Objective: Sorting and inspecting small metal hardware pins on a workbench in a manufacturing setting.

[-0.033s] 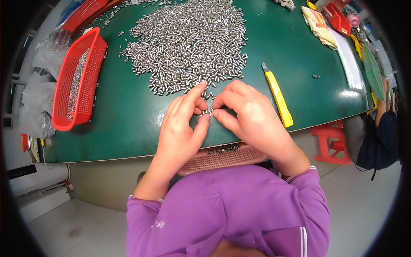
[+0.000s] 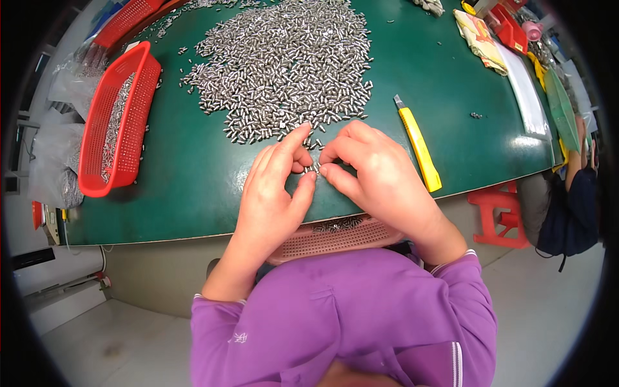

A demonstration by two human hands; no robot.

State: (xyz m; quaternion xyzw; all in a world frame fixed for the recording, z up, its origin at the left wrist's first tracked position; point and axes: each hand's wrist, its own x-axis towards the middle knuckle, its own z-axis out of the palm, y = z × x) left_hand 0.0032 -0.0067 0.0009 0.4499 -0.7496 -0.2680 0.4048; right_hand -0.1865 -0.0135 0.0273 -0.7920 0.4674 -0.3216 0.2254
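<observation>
Presumably slick, metal pins (image 2: pixel 311 169) closely pinched by left hand (image 2: pixel 269 177) and right hand (image 2: pixel 383 169) near the counter's (image 2: pixel 187 200) front edge suit side-holds.

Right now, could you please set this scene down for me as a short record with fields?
Left hand: thumb and fingers at a few small metal pieces
Right hand: thumb and forefinger at the same group
Grip: whether either pinches a piece is hard to tell
Pile: many such pieces, beyond the hands on the green table
Yellow cutter: right of the right hand, blade tip showing
Red basket: at left, holding metal pieces
Pink basket: below the near table edge
</observation>
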